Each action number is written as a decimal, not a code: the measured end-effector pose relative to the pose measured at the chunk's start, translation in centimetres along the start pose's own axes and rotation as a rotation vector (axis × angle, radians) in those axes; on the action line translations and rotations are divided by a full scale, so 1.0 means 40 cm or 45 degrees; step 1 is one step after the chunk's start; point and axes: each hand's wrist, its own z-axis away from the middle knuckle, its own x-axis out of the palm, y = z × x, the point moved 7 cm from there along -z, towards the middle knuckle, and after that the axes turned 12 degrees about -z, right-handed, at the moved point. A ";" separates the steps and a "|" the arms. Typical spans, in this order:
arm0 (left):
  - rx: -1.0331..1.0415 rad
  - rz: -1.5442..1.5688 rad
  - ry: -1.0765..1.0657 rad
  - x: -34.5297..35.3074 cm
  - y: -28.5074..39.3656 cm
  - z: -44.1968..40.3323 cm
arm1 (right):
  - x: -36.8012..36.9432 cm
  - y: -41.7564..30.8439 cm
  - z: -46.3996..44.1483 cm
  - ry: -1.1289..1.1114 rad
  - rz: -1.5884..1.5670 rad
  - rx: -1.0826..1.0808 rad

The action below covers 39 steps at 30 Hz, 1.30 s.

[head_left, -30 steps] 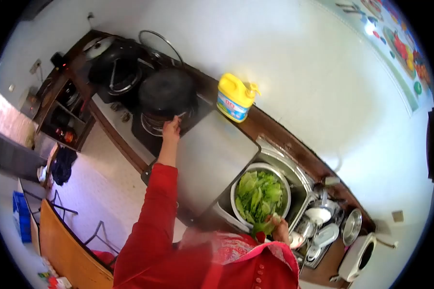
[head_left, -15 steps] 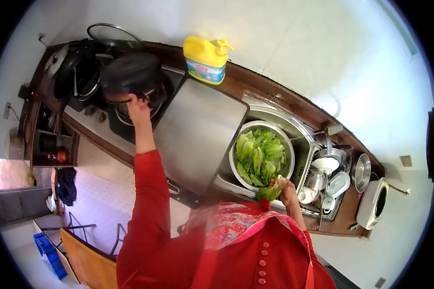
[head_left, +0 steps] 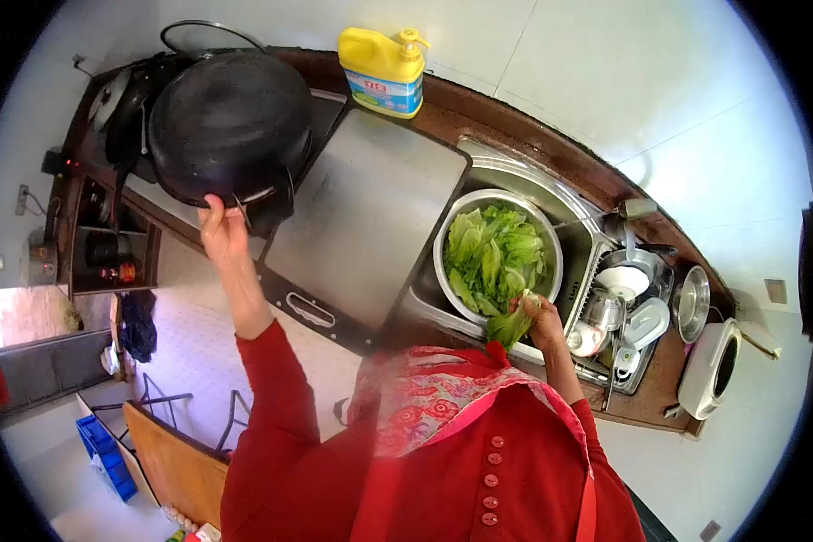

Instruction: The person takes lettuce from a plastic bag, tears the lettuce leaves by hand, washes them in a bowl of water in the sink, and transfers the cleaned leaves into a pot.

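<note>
My left hand (head_left: 223, 229) grips the near rim or handle of a black wok (head_left: 230, 126), which is tilted up with its dark underside showing above the stove (head_left: 327, 110). My right hand (head_left: 542, 322) is closed on a bunch of green leaves (head_left: 511, 327) at the near edge of a metal basin (head_left: 556, 262). More leafy greens (head_left: 492, 253) fill the basin, which sits in the sink (head_left: 576, 237).
A steel board (head_left: 366, 203) lies between stove and sink. Behind it stands a yellow pump bottle (head_left: 384, 72). Dishes fill a rack (head_left: 619, 384) right of the sink, near a white appliance (head_left: 706, 370). Another black pan (head_left: 126, 126) is at the left.
My left hand has raised and tilted the wok, so more of its underside faces the camera. My right hand still holds the leaves by the basin. The view has shifted.
</note>
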 end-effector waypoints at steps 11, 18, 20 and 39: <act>0.660 -1.918 -0.429 0.216 0.120 0.288 | -0.035 0.014 -0.025 -0.105 -0.113 0.005; 0.886 -2.124 -0.724 0.242 -0.012 0.400 | -0.030 -0.024 0.003 -0.179 -0.244 0.025; 0.924 -2.221 -0.821 0.246 -0.042 0.414 | -0.030 -0.052 0.001 -0.140 -0.297 -0.003; 1.059 -2.471 -0.990 0.213 -0.170 0.407 | 0.018 -0.078 -0.039 -0.386 -0.444 0.032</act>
